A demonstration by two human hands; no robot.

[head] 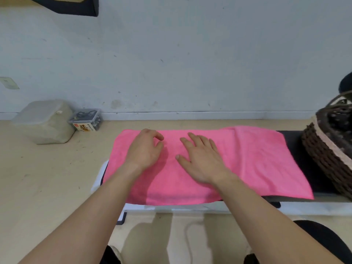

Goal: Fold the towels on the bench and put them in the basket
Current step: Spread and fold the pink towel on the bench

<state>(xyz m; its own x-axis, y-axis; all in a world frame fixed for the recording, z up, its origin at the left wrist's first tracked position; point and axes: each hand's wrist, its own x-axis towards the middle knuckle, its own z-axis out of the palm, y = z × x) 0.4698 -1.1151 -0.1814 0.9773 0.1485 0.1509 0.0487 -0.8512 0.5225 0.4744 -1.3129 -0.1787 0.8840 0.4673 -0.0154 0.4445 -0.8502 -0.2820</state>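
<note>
Cloth covers most of the long black padded bench (312,178) — a bright pink rectangular towel (257,164) spread flat, its near edge hanging just over the bench's white front rail. A faint crease runs across it to the right of the middle.

The left hand (144,149) rests near the towel's far left corner, fingers loosely curled with no cloth visibly caught in them. Just beside it, the right hand (200,159) lies palm down on the towel's centre, fingers straight and spread.

The towel's left end overhangs the bench end, with bare beige floor (47,178) beyond it. Its right edge stops short of the basket, leaving a strip of black padding between them.

On the floor at the far left, against the pale wall (171,54), stands a cloudy lidded plastic tub (43,122). Touching its right side is a small clear plastic box (86,121) holding dark items too small to tell. At the right end of the bench sits the dark brown woven wicker basket (323,159) with a pale band below its rim — something dark lies inside, unclear what.
</note>
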